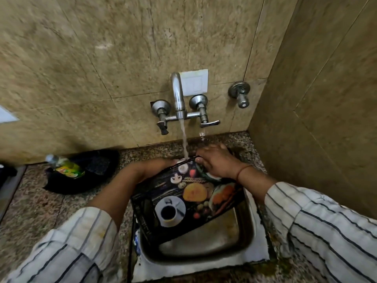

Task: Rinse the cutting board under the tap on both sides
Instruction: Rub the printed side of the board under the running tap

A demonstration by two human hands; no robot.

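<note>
The cutting board [183, 203] is dark, printed with a coffee cup, fruit and mushrooms, and tilts over the steel sink [240, 240], printed side towards me. Water runs from the wall tap [177, 94] onto the board's far top edge. My left hand [151, 167] grips the board's upper left edge. My right hand [216, 160] lies on the upper right part of the printed face, fingers curled over the top edge. The board's back side is hidden.
A green dish-soap bottle [65, 167] lies in a black pan [85, 172] on the granite counter [30, 201] to the left. A second tap [240, 94] sticks out of the wall at the right. Tiled walls close in behind and to the right.
</note>
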